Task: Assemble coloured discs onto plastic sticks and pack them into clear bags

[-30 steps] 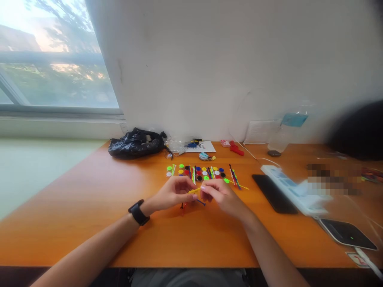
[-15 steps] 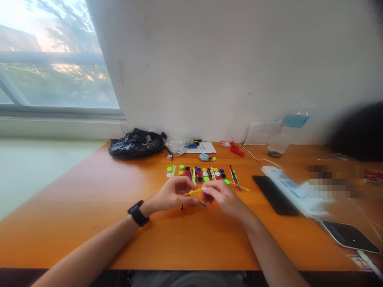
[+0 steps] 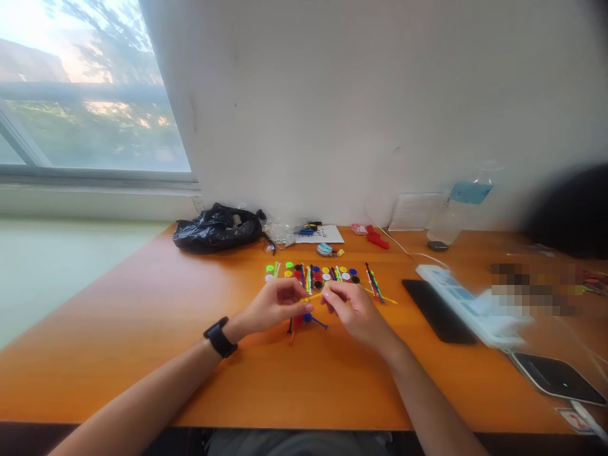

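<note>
My left hand (image 3: 278, 304) is closed, pinching a small yellow plastic stick (image 3: 315, 296) between thumb and fingers. The thumb and fingertips of my right hand (image 3: 350, 309) grip the same stick's other end. Most of the left end is hidden by my fingers, so I cannot tell its full shape. Under my hands lie a blue round piece (image 3: 308, 318) with a blue stick (image 3: 321, 324), and a red piece (image 3: 297, 323) beside a black stick (image 3: 289, 327). Just beyond are several coloured discs and sticks, including a yellow disc (image 3: 342, 270) and a white disc (image 3: 325, 277).
A black plastic bag (image 3: 216, 229) lies at the back left, near printed paper (image 3: 327, 235). On the right are a black phone-like slab (image 3: 437, 310), a white power strip (image 3: 456, 291) and a clear bottle (image 3: 449, 218). Red items (image 3: 376, 237) lie near the wall.
The yellow piece has turned and dropped slightly between my hands, and its round part is now mostly hidden. More of the blue and red pieces underneath shows. Both hands keep nearly the same place.
</note>
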A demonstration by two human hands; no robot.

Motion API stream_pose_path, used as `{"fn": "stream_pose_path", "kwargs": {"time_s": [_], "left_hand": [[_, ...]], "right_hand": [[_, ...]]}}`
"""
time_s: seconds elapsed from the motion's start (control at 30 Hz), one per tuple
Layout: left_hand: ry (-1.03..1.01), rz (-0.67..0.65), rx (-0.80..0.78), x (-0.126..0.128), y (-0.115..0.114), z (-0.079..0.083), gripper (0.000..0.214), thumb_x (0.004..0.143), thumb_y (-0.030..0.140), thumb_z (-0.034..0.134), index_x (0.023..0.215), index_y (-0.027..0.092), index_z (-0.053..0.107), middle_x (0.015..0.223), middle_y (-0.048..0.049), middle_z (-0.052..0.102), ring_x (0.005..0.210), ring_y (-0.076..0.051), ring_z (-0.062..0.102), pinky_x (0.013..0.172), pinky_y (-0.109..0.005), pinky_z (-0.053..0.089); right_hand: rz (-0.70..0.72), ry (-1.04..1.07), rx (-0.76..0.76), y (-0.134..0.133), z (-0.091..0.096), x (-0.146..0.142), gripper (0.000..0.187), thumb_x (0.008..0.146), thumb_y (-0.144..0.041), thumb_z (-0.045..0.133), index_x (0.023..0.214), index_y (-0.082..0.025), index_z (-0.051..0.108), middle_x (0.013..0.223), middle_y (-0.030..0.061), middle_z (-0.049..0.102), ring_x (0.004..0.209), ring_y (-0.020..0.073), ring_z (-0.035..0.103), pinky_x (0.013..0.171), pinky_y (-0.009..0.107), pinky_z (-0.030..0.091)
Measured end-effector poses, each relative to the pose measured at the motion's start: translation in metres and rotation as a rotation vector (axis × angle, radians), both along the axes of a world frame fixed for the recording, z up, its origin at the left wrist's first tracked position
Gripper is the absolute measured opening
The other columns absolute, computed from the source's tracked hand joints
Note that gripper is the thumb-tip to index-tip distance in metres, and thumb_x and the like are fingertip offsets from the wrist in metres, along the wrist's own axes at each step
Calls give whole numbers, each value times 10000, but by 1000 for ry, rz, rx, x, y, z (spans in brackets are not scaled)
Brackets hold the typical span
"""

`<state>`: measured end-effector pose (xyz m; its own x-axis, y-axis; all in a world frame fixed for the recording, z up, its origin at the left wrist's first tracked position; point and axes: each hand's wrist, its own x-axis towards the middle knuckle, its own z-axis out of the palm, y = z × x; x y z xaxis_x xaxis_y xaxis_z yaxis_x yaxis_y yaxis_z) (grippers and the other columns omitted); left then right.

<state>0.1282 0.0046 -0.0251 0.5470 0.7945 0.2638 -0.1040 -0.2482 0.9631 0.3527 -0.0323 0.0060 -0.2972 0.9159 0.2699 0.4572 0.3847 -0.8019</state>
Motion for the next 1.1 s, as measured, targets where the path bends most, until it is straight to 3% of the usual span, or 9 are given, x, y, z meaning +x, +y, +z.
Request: {"fn": "stream_pose_path", "kwargs": {"time_s": [0.23, 0.53, 0.77, 1.1], "left_hand": [[31, 9, 23, 2, -2, 6, 354, 831, 444, 854, 890, 118, 727, 805, -28, 632, 725, -124, 560, 694, -255, 491], [28, 16, -11, 1, -4, 10, 345, 817, 433, 867, 858, 112, 751, 794, -36, 681, 710, -133, 605, 693, -261, 502], [17, -19, -39, 0, -5, 13, 323, 836, 409, 859, 870, 105, 753, 860, -74, 740, 784, -162, 673, 740, -272, 537], [-6, -35, -92, -2, -6, 15, 323, 826, 403, 869, 909, 122, 732, 891, -72, 741, 795, -179, 702, 762, -308, 577]], "right_hand": [[8, -98, 63, -1, -2, -2, 379, 1087, -370, 444, 746, -205, 466, 694, -28, 491, 665, 148, 447, 635, 293, 330], [38, 70, 53, 1, -2, -3, 138, 1016, -315, 569, 985, -214, 658, 852, 16, 668, 780, 182, 612, 698, 289, 465], [92, 247, -61, 3, 0, -2, 160, 929, -338, 713, 947, -194, 779, 898, 50, 752, 843, 203, 695, 791, 323, 554], [30, 187, 81, 3, 1, -2, 87, 893, -240, 695, 890, -198, 771, 904, 61, 753, 862, 214, 695, 797, 329, 556]]}}
